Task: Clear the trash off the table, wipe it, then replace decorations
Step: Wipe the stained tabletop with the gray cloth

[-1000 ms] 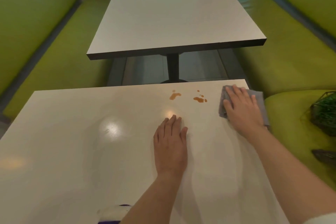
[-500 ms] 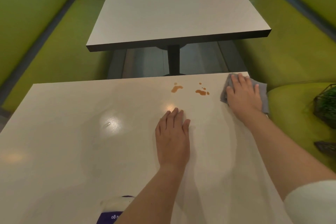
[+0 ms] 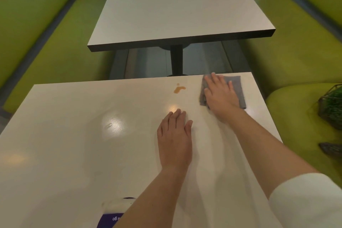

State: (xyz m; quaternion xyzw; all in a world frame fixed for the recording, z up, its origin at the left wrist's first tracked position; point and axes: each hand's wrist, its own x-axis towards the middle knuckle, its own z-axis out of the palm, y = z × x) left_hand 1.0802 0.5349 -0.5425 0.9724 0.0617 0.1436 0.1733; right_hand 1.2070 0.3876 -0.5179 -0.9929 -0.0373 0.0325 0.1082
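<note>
A pale glossy desk (image 3: 77,153) stands between green bench seats (image 3: 299,57), a second desk (image 3: 175,5) beyond. Near its far right corner lies a grey cloth (image 3: 236,87) — the right hand (image 3: 220,96) presses it with straight, slightly spread fingers (image 3: 215,79), just right of an orange spill (image 3: 179,89). The left hand (image 3: 174,139) rests flat — fingers together.

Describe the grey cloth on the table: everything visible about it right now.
The cloth is grey, soft-looking fabric, seemingly folded into a rough rectangle. It lies flat at the far right corner of the near table, just right of the orange spill and not touching it. The right hand presses on it with straight, spread fingers, covering its middle; its left and right edges show.
</note>
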